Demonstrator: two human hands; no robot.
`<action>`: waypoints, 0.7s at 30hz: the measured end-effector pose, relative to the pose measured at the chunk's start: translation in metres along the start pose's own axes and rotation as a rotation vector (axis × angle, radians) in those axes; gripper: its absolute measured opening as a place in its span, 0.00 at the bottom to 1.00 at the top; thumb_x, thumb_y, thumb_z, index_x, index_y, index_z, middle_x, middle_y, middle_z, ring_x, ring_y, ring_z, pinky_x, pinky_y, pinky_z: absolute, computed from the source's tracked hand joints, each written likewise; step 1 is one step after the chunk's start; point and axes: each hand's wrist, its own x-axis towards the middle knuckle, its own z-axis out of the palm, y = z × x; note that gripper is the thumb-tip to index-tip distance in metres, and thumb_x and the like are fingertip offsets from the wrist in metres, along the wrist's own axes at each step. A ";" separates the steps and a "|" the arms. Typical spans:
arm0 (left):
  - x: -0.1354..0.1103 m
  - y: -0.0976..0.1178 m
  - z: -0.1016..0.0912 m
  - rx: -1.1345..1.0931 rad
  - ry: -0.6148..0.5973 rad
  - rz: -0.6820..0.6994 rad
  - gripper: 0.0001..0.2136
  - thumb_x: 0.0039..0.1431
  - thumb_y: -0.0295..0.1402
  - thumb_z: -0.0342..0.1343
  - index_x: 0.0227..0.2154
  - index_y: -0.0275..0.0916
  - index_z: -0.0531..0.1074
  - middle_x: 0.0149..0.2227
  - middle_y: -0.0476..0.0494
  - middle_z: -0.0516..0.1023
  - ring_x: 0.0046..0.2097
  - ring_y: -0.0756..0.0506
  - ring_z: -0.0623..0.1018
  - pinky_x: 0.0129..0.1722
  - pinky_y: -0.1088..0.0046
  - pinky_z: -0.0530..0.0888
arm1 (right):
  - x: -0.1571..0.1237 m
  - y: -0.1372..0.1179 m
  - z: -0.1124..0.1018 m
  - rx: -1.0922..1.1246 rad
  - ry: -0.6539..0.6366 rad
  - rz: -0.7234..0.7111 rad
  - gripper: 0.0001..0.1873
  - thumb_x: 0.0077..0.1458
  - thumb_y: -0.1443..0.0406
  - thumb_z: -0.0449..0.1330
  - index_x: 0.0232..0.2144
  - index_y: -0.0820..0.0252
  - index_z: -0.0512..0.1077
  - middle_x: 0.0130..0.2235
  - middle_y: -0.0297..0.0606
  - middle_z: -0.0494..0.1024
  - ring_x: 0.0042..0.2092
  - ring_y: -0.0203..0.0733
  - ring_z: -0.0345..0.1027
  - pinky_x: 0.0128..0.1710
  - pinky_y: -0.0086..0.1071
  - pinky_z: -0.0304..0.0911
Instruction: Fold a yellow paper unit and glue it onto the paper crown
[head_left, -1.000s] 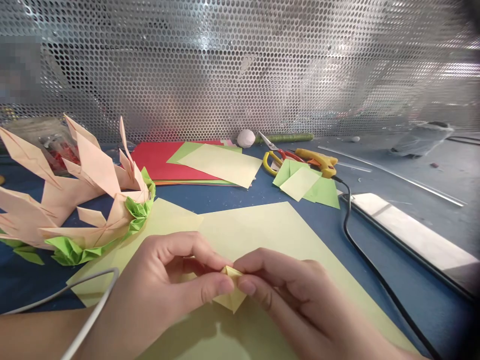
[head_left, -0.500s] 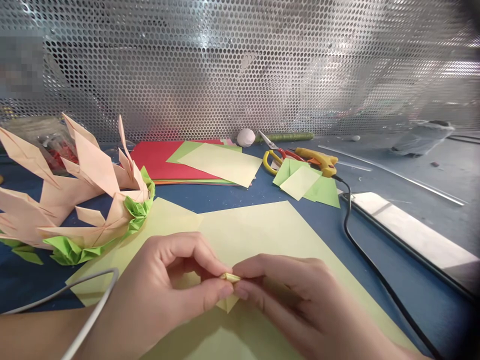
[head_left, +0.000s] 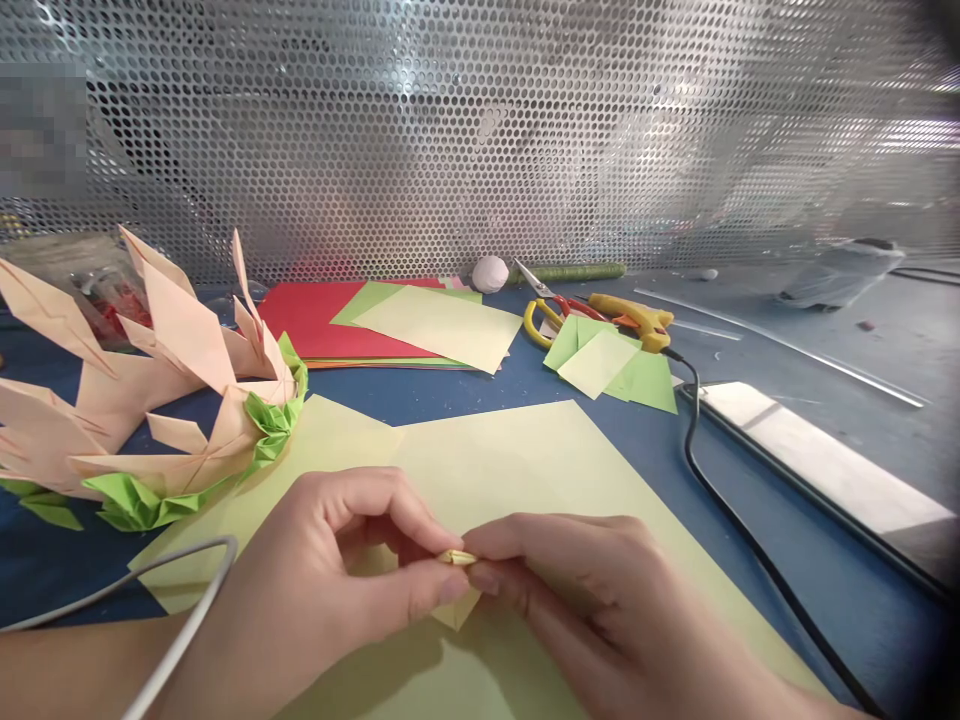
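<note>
Between the fingertips of both hands is a small folded piece of pale yellow paper [head_left: 458,612]; its narrow folded edge shows at the top and a pointed flap hangs below. My left hand [head_left: 337,580] pinches it from the left with thumb and index finger. From the right, my right hand [head_left: 577,590] pinches the same piece, its thumb and index finger closed on it. Part of the folded paper is hidden behind the fingers. Beneath both hands lie large pale yellow sheets [head_left: 525,460] on the blue table [head_left: 420,390].
A peach paper-petal ring [head_left: 187,330] with green paper leaves stands at left. Behind are a stack of red paper [head_left: 315,310], scissors [head_left: 541,310], a yellow glue gun [head_left: 634,318] and small green squares [head_left: 652,380]. A phone [head_left: 825,470] and black cable [head_left: 720,510] lie right.
The top fold of the small paper has tilted slightly between my fingertips. My right hand has shifted a little; both hands keep their pinch.
</note>
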 end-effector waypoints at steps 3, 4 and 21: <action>-0.001 -0.001 0.000 -0.034 -0.025 0.013 0.05 0.48 0.32 0.68 0.21 0.42 0.78 0.23 0.54 0.76 0.26 0.52 0.72 0.26 0.80 0.69 | 0.001 -0.002 0.000 0.007 -0.005 0.009 0.13 0.61 0.71 0.53 0.35 0.57 0.78 0.28 0.32 0.82 0.26 0.33 0.73 0.26 0.22 0.64; -0.001 -0.002 0.000 -0.029 -0.025 0.024 0.05 0.49 0.31 0.67 0.21 0.42 0.78 0.23 0.55 0.75 0.26 0.52 0.71 0.26 0.80 0.68 | 0.001 -0.003 0.000 0.014 0.000 0.020 0.13 0.61 0.70 0.54 0.34 0.56 0.78 0.28 0.32 0.82 0.27 0.34 0.73 0.26 0.22 0.64; 0.002 -0.002 0.003 -0.163 -0.062 -0.018 0.07 0.52 0.28 0.67 0.28 0.44 0.74 0.25 0.60 0.73 0.28 0.55 0.73 0.26 0.87 0.67 | 0.005 -0.003 0.004 0.482 0.048 0.273 0.11 0.62 0.56 0.59 0.34 0.53 0.78 0.31 0.34 0.82 0.34 0.40 0.77 0.33 0.27 0.71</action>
